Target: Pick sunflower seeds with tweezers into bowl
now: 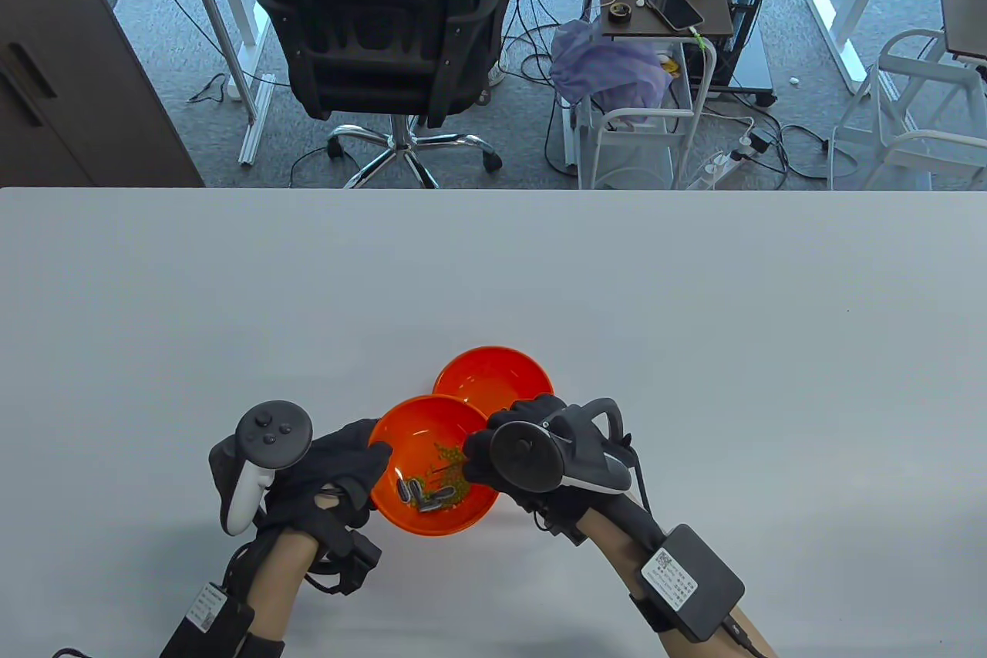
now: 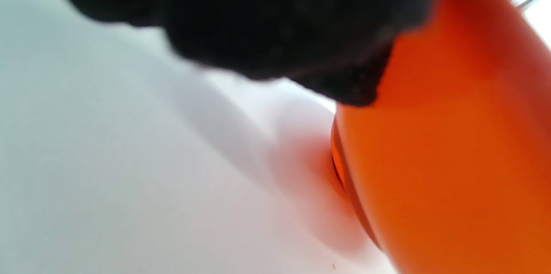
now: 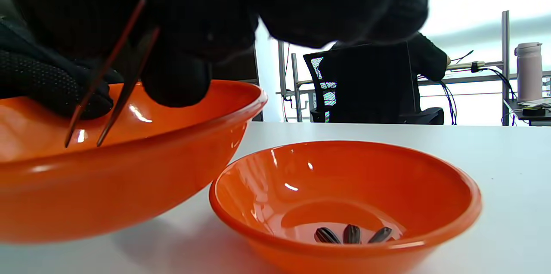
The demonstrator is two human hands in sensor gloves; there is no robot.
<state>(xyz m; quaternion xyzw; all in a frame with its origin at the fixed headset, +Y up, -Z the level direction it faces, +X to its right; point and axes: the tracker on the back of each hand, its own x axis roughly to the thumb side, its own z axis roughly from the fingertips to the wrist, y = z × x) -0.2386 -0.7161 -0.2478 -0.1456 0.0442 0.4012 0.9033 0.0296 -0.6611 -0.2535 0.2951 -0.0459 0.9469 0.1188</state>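
Note:
Two orange bowls stand side by side. The near bowl [image 1: 409,426] holds several striped sunflower seeds [image 1: 420,496] mixed with small green beans [image 1: 455,469]. My left hand [image 1: 370,461] grips its left rim; the left wrist view shows my fingers [image 2: 280,20] on its outer wall [image 2: 452,158]. My right hand [image 1: 482,450] holds thin tweezers [image 3: 107,93] over the near bowl [image 3: 129,170]. The tips are apart with nothing between them. The far bowl [image 1: 493,380] holds three sunflower seeds [image 3: 351,234] in the right wrist view.
The white table [image 1: 694,349] stretches wide around the bowls. Beyond its far edge stand an office chair [image 1: 385,33] and a small cart [image 1: 663,10] with a phone and tools.

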